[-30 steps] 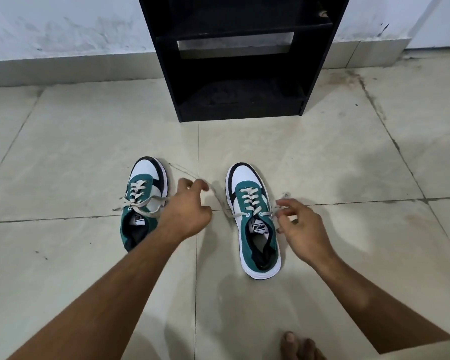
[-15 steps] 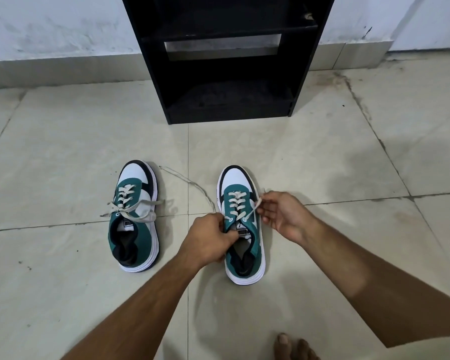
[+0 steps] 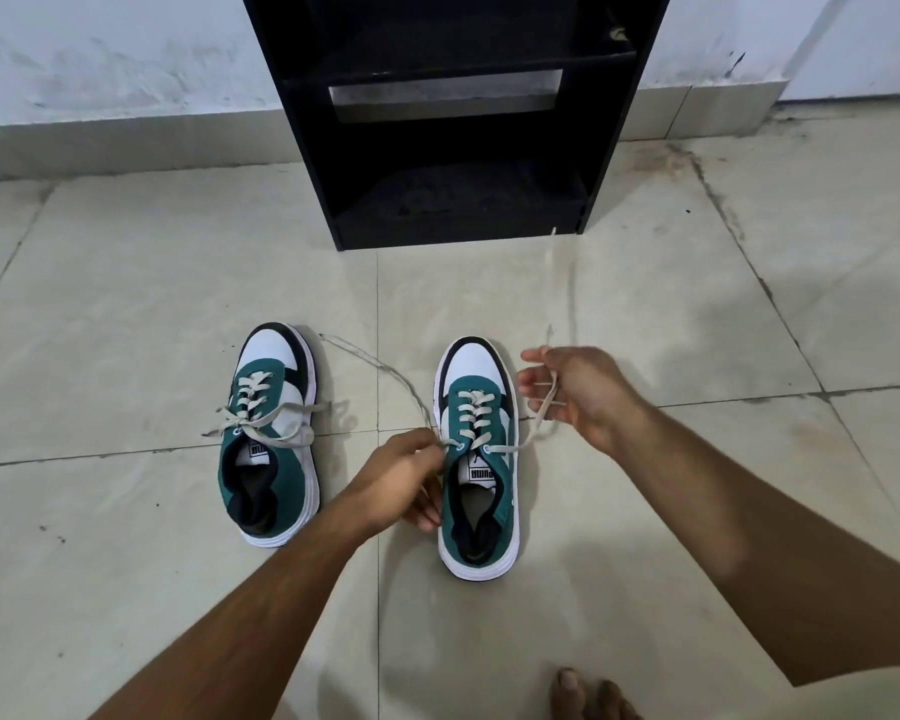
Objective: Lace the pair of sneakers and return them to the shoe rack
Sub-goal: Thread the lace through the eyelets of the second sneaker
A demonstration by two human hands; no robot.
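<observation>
Hands on right sneaker point(image 3: 478, 459) lace ends.
Left hand point(image 3: 404, 478) pinches the left lace end at the top eyelet; right hand point(image 3: 578, 389) grips the right lace end, pulled outward.

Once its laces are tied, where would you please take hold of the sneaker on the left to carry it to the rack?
Probably by the heel collar of the left sneaker, from above: its opening faces up, the heel points toward you, and nothing covers it.

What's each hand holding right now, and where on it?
Both hold the right sneaker's lace. Left hand pinches the left strand by the top eyelet; right hand has the right strand looped over its fingers, near the free end.
</observation>
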